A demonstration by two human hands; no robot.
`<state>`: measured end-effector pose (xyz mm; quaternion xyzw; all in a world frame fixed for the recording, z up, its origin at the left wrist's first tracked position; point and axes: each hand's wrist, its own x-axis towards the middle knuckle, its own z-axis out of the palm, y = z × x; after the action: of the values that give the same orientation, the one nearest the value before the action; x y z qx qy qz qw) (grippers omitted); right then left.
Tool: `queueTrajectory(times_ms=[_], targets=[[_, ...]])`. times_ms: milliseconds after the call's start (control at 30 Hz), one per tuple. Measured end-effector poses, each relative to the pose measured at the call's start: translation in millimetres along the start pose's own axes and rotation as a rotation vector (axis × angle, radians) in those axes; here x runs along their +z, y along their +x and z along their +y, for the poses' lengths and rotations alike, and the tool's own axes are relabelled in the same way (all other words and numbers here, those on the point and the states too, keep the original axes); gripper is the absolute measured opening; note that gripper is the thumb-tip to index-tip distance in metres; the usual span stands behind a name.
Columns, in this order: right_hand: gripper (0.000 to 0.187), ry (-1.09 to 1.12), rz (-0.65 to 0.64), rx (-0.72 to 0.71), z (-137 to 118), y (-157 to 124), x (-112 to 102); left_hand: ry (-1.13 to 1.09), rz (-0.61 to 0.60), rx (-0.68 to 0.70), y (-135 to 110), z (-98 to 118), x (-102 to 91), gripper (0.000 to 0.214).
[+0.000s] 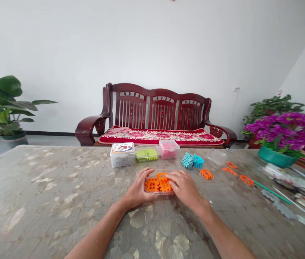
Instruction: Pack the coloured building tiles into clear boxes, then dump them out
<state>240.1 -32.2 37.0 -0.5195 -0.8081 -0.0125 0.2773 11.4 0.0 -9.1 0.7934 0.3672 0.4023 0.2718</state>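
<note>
Head view, clock centred on the clear tub (159,194): table (60,201) is filling the lower half, far edge running across 12, widest open run stretching out toward 9. Dark red bench (165,92) is standing beyond that edge at 12. Green planter (276,156) is crowding 2 to 3; grey pieces (279,205) are lying near 3, so that side is tighter. Three tubs are lining up inside the far edge: white-lidded tub (122,155) at 10, lime tub (147,153) at 11, pink tub (169,149) at 12 to 1.

Left hand (140,187) is wrapping the tub's 9 side, grasping it. Right hand (183,187) is reaching over from 3, fingers touching the contents; can't tell if they're pinching.

Tub is sitting mid-table, low-walled, see-through. Orange pieces (152,184) inside are showing square openwork and notched edges, one lying tilted near the right fingers. Blue clusters (187,160) are resting at 1 to 2, loose orange piece (206,174) at 2 to 3.
</note>
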Motion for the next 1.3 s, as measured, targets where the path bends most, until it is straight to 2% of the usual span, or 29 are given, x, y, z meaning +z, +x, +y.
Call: queueTrajectory(times_ms=[133, 267, 400, 500, 567, 633, 767, 967, 1200, 1300], targets=[[0.026, 0.051, 0.109, -0.012, 4.0, -0.9, 3.2, -0.012, -0.017, -0.017, 0.2, -2.6, 0.1, 0.085], [0.023, 0.079, 0.282, 0.039, 21.4, 0.3, 5.6, -0.015, -0.025, -0.027, 0.3, -1.4, -0.7, 0.085], [0.027, 0.037, 0.396, 0.184, 56.0, -0.3, -1.3, -0.018, -0.016, -0.031, 0.6, 1.2, -2.1, 0.084], [0.030, -0.093, 0.437, 0.360, 87.9, -6.7, -13.7, -0.021, -0.020, -0.040, 0.7, 0.5, -2.4, 0.084], [0.034, -0.224, 0.397, 0.513, 107.9, -14.3, -22.0, -0.028, -0.030, -0.044, 0.5, -1.2, -2.1, 0.083], [0.044, -0.334, 0.301, 0.655, 124.7, -23.2, -27.6, -0.034, -0.036, -0.046, 0.3, -2.8, -1.5, 0.083], [0.060, -0.413, 0.132, 0.809, 145.8, -36.8, -28.1, -0.037, -0.040, -0.058, 0.2, -2.9, -0.9, 0.082], [0.066, -0.444, 0.069, 0.828, 154.4, -36.9, -21.8, -0.019, -0.030, -0.040, -0.3, 0.5, -2.8, 0.084], [0.045, -0.496, 0.016, 0.826, 151.2, -32.4, -25.6, -0.014, -0.030, -0.044, -0.5, -1.5, -2.1, 0.085], [0.042, -0.484, 0.037, 0.836, 145.8, -31.3, -28.8, -0.013, -0.029, -0.047, -0.4, -1.1, -2.0, 0.086]])
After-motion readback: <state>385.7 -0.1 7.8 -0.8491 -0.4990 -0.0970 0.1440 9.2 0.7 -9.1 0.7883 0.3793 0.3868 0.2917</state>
